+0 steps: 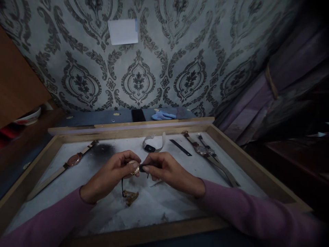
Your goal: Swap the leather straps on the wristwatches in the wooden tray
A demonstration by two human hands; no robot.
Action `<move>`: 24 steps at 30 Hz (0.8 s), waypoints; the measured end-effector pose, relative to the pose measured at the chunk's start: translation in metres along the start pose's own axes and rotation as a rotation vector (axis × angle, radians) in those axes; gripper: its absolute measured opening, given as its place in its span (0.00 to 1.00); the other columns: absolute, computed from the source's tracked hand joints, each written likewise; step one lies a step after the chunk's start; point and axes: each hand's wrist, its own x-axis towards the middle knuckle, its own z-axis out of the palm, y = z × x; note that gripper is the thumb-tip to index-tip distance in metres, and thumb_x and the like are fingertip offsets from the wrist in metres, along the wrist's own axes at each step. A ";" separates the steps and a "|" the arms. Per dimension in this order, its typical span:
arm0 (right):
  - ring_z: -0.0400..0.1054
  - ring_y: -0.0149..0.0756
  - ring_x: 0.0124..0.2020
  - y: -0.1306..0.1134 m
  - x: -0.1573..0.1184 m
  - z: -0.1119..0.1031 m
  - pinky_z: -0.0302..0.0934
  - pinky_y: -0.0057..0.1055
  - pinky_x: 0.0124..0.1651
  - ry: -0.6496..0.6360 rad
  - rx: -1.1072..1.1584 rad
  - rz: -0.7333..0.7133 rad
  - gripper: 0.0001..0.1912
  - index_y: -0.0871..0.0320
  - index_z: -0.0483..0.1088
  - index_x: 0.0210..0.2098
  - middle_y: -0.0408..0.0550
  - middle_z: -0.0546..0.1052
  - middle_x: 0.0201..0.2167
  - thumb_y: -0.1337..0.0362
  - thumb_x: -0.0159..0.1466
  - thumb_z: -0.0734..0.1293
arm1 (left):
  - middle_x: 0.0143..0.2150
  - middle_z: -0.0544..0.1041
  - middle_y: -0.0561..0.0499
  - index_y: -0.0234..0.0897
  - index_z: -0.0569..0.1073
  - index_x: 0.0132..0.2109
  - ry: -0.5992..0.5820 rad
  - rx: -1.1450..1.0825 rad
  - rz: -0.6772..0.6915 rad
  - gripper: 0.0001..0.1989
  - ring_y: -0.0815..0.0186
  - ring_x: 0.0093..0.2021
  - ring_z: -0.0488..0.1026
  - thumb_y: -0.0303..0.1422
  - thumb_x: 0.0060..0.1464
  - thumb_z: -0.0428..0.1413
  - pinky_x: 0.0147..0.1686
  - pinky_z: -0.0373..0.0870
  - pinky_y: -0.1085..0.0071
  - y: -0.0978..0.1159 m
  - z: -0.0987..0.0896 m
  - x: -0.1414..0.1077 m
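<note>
Between the fingers and thumb of my left hand (pixel 115 169) is a small gold-coloured wristwatch (pixel 133 166), its round case facing up. A dark strap hangs below that hand. My right hand (pixel 164 168) pinches a small black piece (pixel 142 168) against the edge of the watch case; I cannot make out what kind of piece it is. Beneath the hands, a gold-coloured metal piece (pixel 131 197), perhaps a clasp or bracelet, lies on the white surface. A thin metal tool (pixel 155 184) lies partly hidden below my right hand.
A raised wooden rim (pixel 133 127) frames the white work surface. On it lie a smartwatch (pixel 149 148), a black blade-like strip (pixel 180 147), a strapped watch (pixel 74 160) at left and two watches (pixel 202 150) at right. Behind the rim are a black phone-like object (pixel 138 115) and a blue cloth (pixel 163 115).
</note>
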 end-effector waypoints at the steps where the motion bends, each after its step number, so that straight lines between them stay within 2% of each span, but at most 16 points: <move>1: 0.59 0.24 0.19 0.000 0.001 -0.001 0.54 0.22 0.23 -0.001 0.024 0.020 0.15 0.62 0.70 0.29 0.37 0.66 0.18 0.54 0.58 0.70 | 0.30 0.71 0.53 0.35 0.72 0.38 0.001 -0.010 -0.003 0.10 0.69 0.31 0.65 0.37 0.53 0.59 0.31 0.58 0.74 0.001 0.000 -0.001; 6: 0.58 0.23 0.20 -0.003 0.002 -0.004 0.52 0.22 0.23 -0.020 0.122 0.128 0.15 0.62 0.68 0.31 0.37 0.66 0.19 0.55 0.57 0.71 | 0.32 0.73 0.51 0.36 0.73 0.43 -0.005 -0.017 -0.005 0.13 0.66 0.34 0.67 0.38 0.52 0.60 0.34 0.60 0.72 0.002 -0.002 -0.003; 11: 0.55 0.23 0.22 -0.003 0.001 -0.005 0.50 0.23 0.25 -0.023 0.152 0.128 0.16 0.63 0.71 0.34 0.38 0.65 0.21 0.55 0.57 0.71 | 0.34 0.72 0.52 0.36 0.71 0.46 0.022 -0.013 0.005 0.17 0.67 0.34 0.68 0.35 0.50 0.63 0.32 0.60 0.73 0.000 -0.004 -0.001; 17: 0.60 0.24 0.23 0.000 0.001 -0.005 0.54 0.23 0.27 -0.026 0.192 0.149 0.17 0.63 0.71 0.34 0.39 0.69 0.22 0.55 0.55 0.73 | 0.29 0.71 0.54 0.34 0.70 0.43 0.002 -0.045 0.025 0.16 0.70 0.28 0.67 0.33 0.48 0.63 0.24 0.57 0.75 -0.001 -0.003 0.003; 24: 0.63 0.25 0.23 -0.002 0.001 -0.006 0.53 0.23 0.26 -0.047 0.201 0.165 0.14 0.63 0.70 0.32 0.42 0.72 0.24 0.58 0.56 0.72 | 0.28 0.74 0.53 0.34 0.69 0.43 0.001 0.001 0.022 0.16 0.71 0.27 0.67 0.33 0.48 0.63 0.24 0.58 0.76 0.000 -0.003 0.003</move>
